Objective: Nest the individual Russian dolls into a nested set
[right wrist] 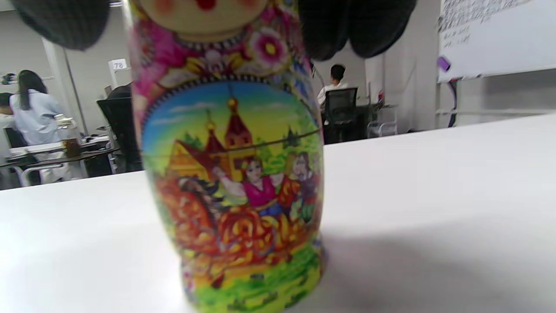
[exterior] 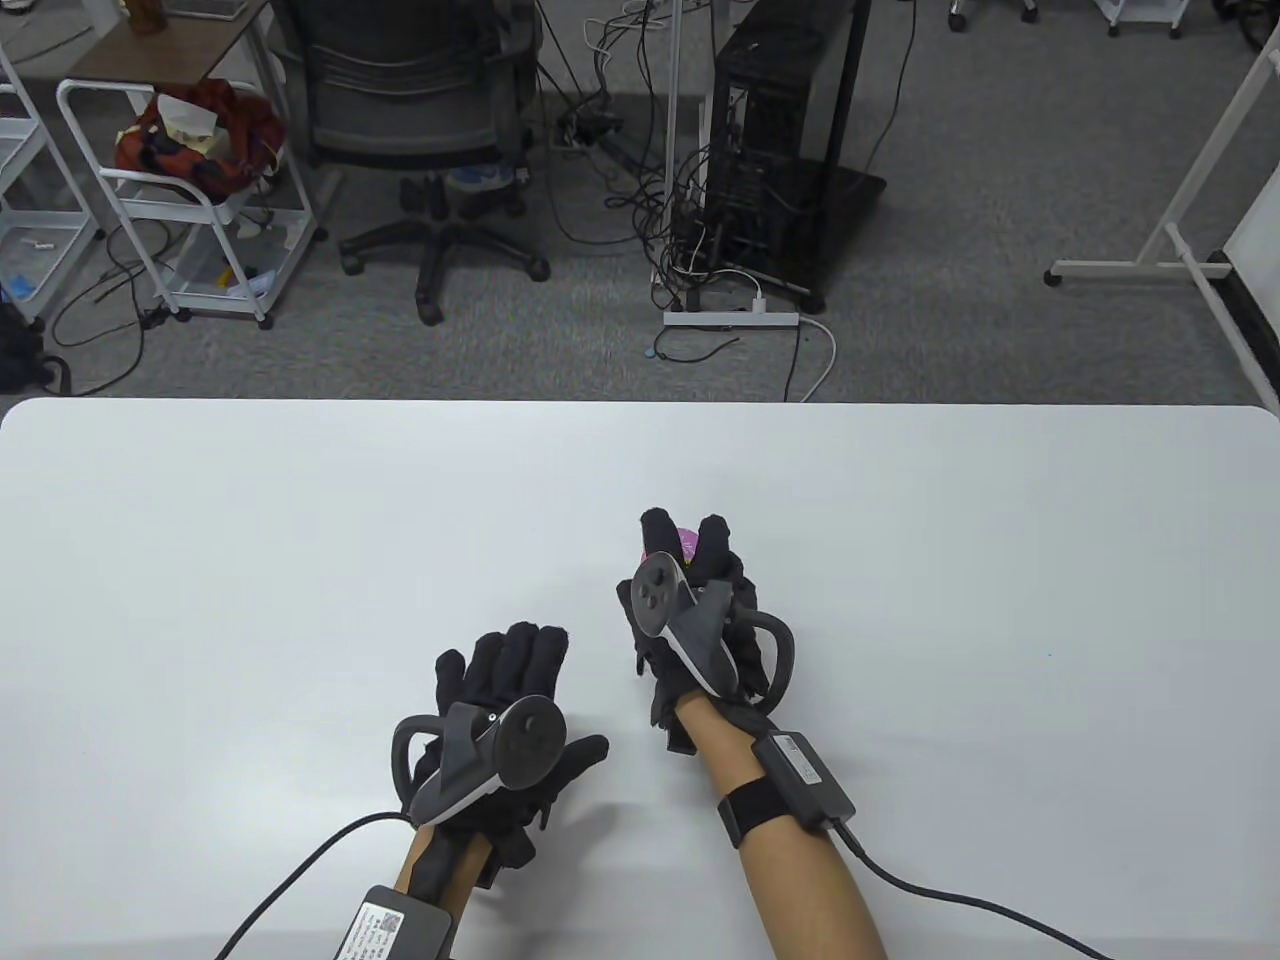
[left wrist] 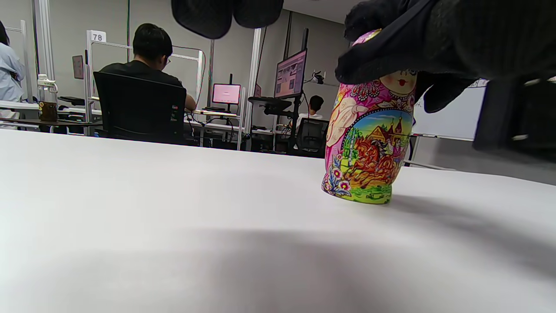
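Note:
One closed pink Russian doll (left wrist: 369,143) with a painted village scene stands upright on the white table (exterior: 300,520). It fills the right wrist view (right wrist: 234,174); in the table view only a sliver of its pink top (exterior: 688,543) shows between the fingers. My right hand (exterior: 685,545) grips the doll's head from above. My left hand (exterior: 515,665) rests palm down on the table, left of and nearer than the doll, holding nothing. No other doll is in view.
The table's far edge (exterior: 640,403) runs across the table view. Beyond it are an office chair (exterior: 420,110), a computer tower (exterior: 770,150) and cables on the floor.

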### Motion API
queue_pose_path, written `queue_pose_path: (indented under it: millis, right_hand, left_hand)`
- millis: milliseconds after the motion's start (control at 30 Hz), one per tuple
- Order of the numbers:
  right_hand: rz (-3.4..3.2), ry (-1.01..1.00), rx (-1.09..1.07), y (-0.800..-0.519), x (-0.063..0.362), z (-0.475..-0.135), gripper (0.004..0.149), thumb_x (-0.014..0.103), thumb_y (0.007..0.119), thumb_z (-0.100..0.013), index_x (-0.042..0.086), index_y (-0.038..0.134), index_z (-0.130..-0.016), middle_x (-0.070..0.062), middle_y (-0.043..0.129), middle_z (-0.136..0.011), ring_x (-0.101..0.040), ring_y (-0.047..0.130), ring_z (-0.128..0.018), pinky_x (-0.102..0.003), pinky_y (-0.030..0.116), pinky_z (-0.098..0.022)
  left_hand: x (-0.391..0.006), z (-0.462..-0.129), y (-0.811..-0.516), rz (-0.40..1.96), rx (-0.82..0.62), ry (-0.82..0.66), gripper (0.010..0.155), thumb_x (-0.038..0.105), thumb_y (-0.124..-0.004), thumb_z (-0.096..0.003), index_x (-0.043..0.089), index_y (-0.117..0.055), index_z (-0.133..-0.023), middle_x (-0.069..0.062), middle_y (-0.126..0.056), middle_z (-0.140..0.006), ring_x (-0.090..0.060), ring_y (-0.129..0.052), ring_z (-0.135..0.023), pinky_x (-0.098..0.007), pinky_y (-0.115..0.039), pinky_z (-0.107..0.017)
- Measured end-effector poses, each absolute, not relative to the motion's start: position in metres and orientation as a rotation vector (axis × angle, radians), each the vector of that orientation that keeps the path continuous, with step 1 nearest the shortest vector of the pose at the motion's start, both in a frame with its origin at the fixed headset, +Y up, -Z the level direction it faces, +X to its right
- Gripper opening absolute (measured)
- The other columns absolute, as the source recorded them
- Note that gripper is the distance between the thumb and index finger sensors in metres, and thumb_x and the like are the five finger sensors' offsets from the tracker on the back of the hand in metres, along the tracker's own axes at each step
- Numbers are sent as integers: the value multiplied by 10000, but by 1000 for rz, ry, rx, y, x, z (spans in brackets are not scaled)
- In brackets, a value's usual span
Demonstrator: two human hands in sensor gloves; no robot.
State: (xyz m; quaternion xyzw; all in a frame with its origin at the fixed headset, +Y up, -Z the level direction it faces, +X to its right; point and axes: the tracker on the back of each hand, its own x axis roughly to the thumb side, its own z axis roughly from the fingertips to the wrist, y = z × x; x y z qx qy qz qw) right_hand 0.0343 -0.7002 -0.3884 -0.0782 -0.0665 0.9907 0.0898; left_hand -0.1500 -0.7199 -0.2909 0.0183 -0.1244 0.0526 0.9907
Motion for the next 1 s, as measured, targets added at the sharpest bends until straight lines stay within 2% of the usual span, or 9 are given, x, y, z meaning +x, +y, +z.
queue_pose_path:
  millis: [233,333,467,567,667,700,1000]
  right_hand:
    - [2868,-339,47,-673,72,-344,794,676,676,-444,482,139,-996,-32,152,-1154,-371,390,-1084,-609,451,-767]
    - [2922,-403,127,-673,93,-318,794,675,677,-448,482,141,-1001,-18,114,-1156,-371,272,-1095,-640,363,-769]
    - [3074,-470,122,-687,118,-295,803,693,674,-440,499,134,-1003,9,47,-1154,-361,155,-1098,-659,274,-769]
    - [3218,-412,74,-706,132,-288,833,718,673,-423,523,93,-988,31,-42,-1135,-344,38,-1086,-667,182,-763]
    - [3289,-216,58,-715,138,-290,876,744,667,-408,532,21,-960,41,-150,-1091,-333,-82,-1052,-668,89,-743]
    - [3293,-205,54,-716,139,-291,883,749,667,-404,534,10,-954,43,-168,-1082,-330,-99,-1046,-666,76,-741]
    - [3223,-127,120,-723,135,-291,873,742,670,-405,525,44,-974,39,-153,-1088,-329,-75,-1055,-672,86,-739]
  left_hand:
    - [-146,-288,-720,100,44,-262,1040,765,-690,-387,254,-143,-1108,-126,-234,-1193,-434,-369,-1094,-747,-273,-712]
    - [-142,-287,-722,88,37,-267,1028,765,-685,-389,268,-147,-1110,-118,-206,-1196,-436,-319,-1105,-747,-256,-710]
    - [-136,-287,-727,39,15,-262,1017,767,-672,-392,291,-130,-1109,-109,-108,-1192,-441,-224,-1106,-752,-190,-695]
    - [-131,-289,-733,-43,-9,-239,1012,775,-657,-392,315,-106,-1104,-98,-24,-1175,-441,-130,-1095,-755,-122,-669]
    - [-130,-291,-740,-106,-70,-218,1025,793,-633,-389,333,-44,-1091,-92,58,-1152,-444,-42,-1081,-757,-65,-645]
    - [-130,-291,-742,-113,-83,-218,1028,797,-628,-390,337,-28,-1086,-90,73,-1148,-444,-25,-1078,-758,-56,-640]
    - [-131,-293,-746,-97,-125,-221,1029,796,-630,-388,342,-19,-1081,-82,72,-1149,-443,-29,-1081,-759,-55,-640]
